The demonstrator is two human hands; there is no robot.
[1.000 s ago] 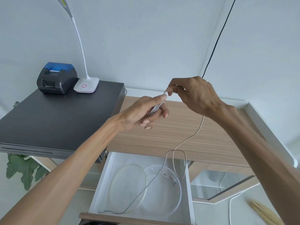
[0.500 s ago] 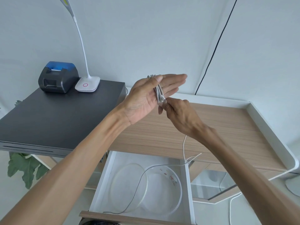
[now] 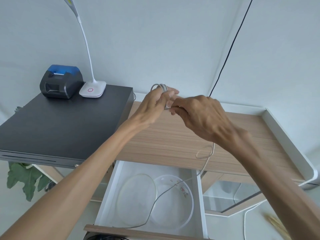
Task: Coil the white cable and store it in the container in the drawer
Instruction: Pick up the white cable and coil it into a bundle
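My left hand (image 3: 156, 105) is raised over the wooden desk with several loops of the white cable (image 3: 161, 87) wound around its fingers. My right hand (image 3: 199, 115) pinches the cable right beside the left fingers. From under the right wrist the loose cable hangs down, makes a small loop over the desk edge and trails into the open white drawer (image 3: 110, 191). In the drawer sits a round clear container (image 3: 187, 210) with its clear lid (image 3: 124, 196) lying to its left. The cable's tail lies across the container and the drawer floor.
A black cash box (image 3: 60, 122) on the left carries a small receipt printer (image 3: 60, 81) and a white desk lamp (image 3: 92, 88). The wooden desk top (image 3: 173, 142) has a raised white rim (image 3: 284, 134) on the right. A black wire (image 3: 230, 47) runs down the wall.
My left hand turned from palm-up to fingers pointing away, the loops now standing above them. My right hand rose beside it with the cable, and less cable lies in the drawer.
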